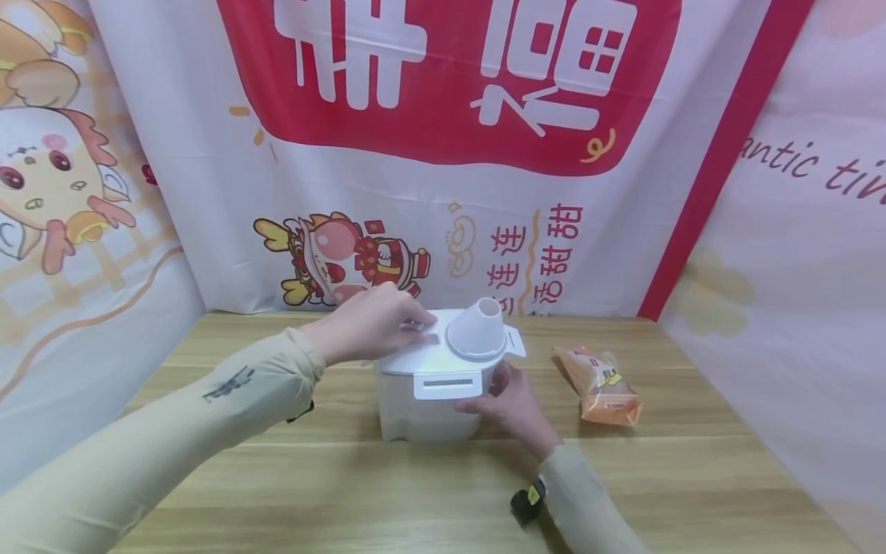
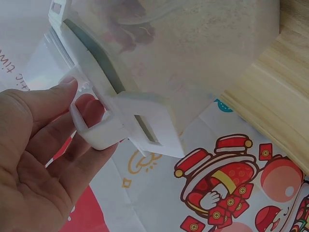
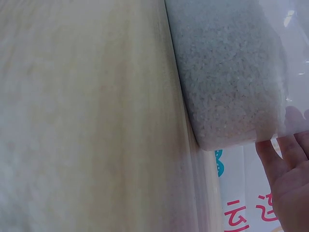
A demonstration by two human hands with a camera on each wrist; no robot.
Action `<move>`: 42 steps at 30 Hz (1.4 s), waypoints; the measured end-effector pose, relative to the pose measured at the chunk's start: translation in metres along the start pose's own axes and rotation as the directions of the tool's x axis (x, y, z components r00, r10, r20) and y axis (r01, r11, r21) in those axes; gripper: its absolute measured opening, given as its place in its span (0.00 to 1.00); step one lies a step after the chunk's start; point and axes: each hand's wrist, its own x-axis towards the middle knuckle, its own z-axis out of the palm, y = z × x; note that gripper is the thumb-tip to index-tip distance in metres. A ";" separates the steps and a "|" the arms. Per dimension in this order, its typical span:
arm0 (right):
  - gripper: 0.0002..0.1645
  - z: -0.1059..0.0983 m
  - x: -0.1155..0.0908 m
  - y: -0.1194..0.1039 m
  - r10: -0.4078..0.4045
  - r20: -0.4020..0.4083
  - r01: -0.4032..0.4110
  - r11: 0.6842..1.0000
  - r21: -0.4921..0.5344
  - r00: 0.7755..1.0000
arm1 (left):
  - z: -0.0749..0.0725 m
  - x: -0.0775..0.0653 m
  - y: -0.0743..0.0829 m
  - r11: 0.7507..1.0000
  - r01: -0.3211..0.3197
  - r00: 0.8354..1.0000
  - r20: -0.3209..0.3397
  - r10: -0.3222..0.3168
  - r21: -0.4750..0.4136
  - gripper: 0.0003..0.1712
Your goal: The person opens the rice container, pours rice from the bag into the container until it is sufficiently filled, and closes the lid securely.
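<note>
A white plastic rice container (image 1: 429, 419) stands upright on the table, its lid (image 1: 415, 358) carrying a cone-shaped spout (image 1: 477, 331) and side clips. My left hand (image 1: 374, 323) is over the lid's left part; in the left wrist view its thumb and fingers pinch the small loop handle (image 2: 101, 135) on the lid. At the container's front right, my right hand (image 1: 512, 408) grips the wall, thumb in front and fingers round the side. Rice grains (image 3: 227, 82) show through the wall in the right wrist view. Some right fingers are hidden behind the container.
On the wooden table (image 1: 311, 492), an orange and clear snack packet (image 1: 602, 385) lies to the right of the container. A printed cloth (image 1: 443, 185) hangs behind the table, with more printed cloth at both sides.
</note>
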 end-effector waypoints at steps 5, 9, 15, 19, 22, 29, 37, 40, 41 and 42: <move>0.52 0.001 -0.005 -0.009 -0.001 -0.008 0.001 1.000 -0.006 1.000 | -0.001 -0.001 -0.001 1.000 0.022 1.000 0.015 -0.022 0.009 0.14; 0.53 0.001 -0.005 -0.009 0.018 -0.019 -0.018 1.000 0.010 1.000 | -0.003 -0.002 -0.002 0.999 0.048 0.998 0.037 -0.048 -0.003 0.15; 0.55 0.002 -0.006 -0.008 0.049 -0.038 -0.048 0.999 0.021 0.998 | -0.002 -0.002 -0.005 0.998 0.059 0.997 0.052 -0.059 -0.001 0.15; 0.56 0.002 -0.007 -0.009 0.071 -0.053 -0.070 0.997 0.023 0.996 | -0.002 -0.003 -0.006 0.998 0.064 0.996 0.058 -0.063 -0.006 0.15; 0.56 0.002 -0.008 -0.011 0.073 -0.056 -0.072 0.997 0.022 0.996 | -0.002 -0.002 -0.007 0.997 0.071 0.996 0.063 -0.069 -0.018 0.15; 0.56 0.002 -0.005 -0.007 0.072 -0.052 -0.071 0.997 0.018 0.996 | -0.001 -0.002 -0.009 0.995 0.086 0.994 0.078 -0.082 -0.058 0.15; 0.56 -0.001 0.008 0.018 0.059 -0.063 -0.059 0.998 0.004 0.996 | 0.002 -0.007 -0.009 1.000 0.024 0.996 0.081 -0.024 -0.002 0.16; 0.55 -0.002 0.009 0.020 0.045 -0.059 -0.045 0.999 -0.003 0.997 | 0.006 -0.012 -0.010 0.999 -0.018 0.999 0.051 0.015 0.045 0.18; 0.55 -0.003 0.009 0.021 0.044 -0.058 -0.044 0.999 -0.002 0.997 | 0.007 -0.013 -0.010 0.998 -0.025 0.999 0.036 0.024 0.053 0.19; 0.56 -0.004 0.009 0.021 0.046 -0.058 -0.046 0.999 0.000 0.997 | 0.009 -0.014 -0.011 0.998 -0.029 0.999 0.024 0.027 0.055 0.19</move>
